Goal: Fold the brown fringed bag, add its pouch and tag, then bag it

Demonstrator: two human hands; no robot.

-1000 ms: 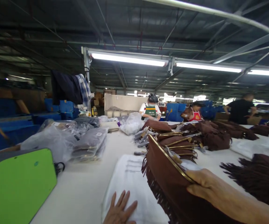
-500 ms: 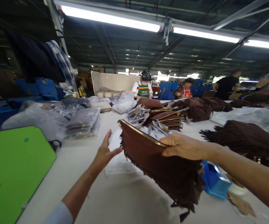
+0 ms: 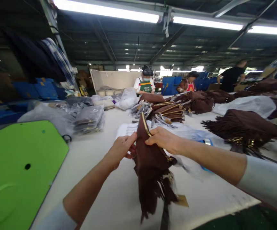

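A brown fringed bag (image 3: 148, 159) with a gold zip along its top edge is held up over the white table (image 3: 100, 198). My right hand (image 3: 163, 138) pinches it by the zip edge, thumb on the near face. On its left side my left hand (image 3: 122, 149) grips the bag, with some fingers hidden behind it. Dark fringe hangs from the bag's lower end, and a tan tag (image 3: 183, 201) dangles there. Behind it lies a stack of similar brown bags (image 3: 169, 110) with gold zips and grey tags.
A green panel (image 3: 20, 169) stands at the left. Plastic-wrapped packs (image 3: 89, 118) lie beyond it. To the right are another fringed bag (image 3: 244, 127), clear plastic (image 3: 246, 106) and a partly hidden blue object (image 3: 205, 142). Co-workers (image 3: 145, 83) are across the table.
My left hand, earlier spread apart from the bag, has closed on its left side. The bag has turned more end-on and swung left, bringing its tag into view.
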